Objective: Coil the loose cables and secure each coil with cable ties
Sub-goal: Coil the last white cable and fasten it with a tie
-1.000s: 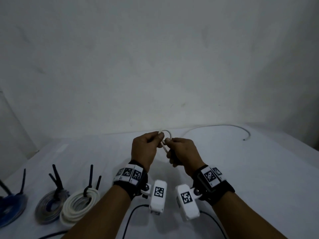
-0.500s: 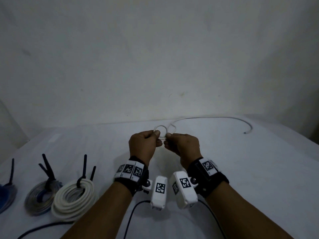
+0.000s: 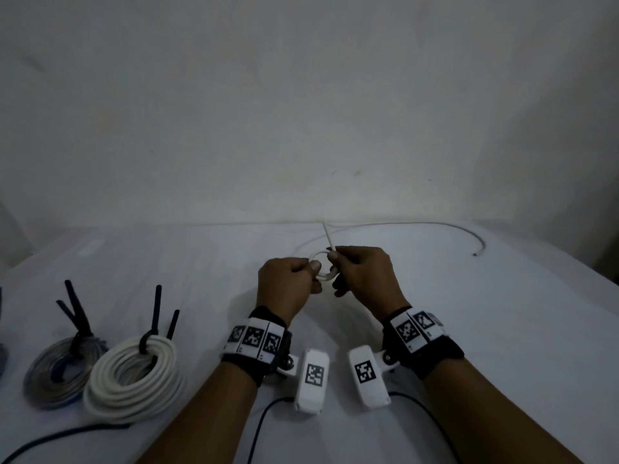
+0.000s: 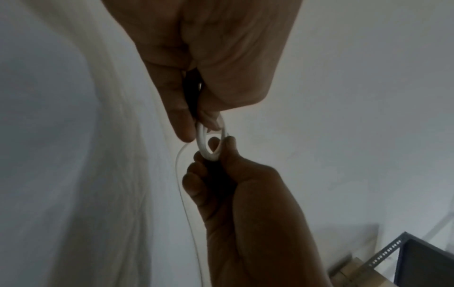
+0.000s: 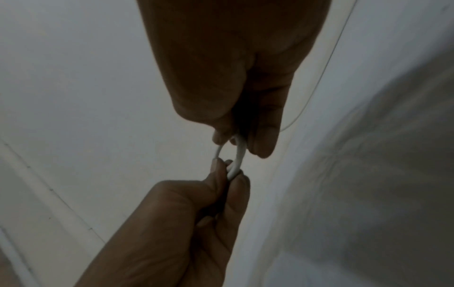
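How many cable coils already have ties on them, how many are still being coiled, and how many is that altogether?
Tied coils in clear view: 2, the grey coil and the thick white coil
Coils being wound, no tie yet: 1, the thin white cable between both hands
Total: 3

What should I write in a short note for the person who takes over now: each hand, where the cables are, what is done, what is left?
Left hand: pinches the small loop of the thin white cable.
Right hand: pinches the same loop from the other side, above the table.
The cable's loose length trails across the far side of the table.
Done: white coil and grey coil, each with black ties, lie at the left.
Left: finish coiling the thin cable, then tie it.
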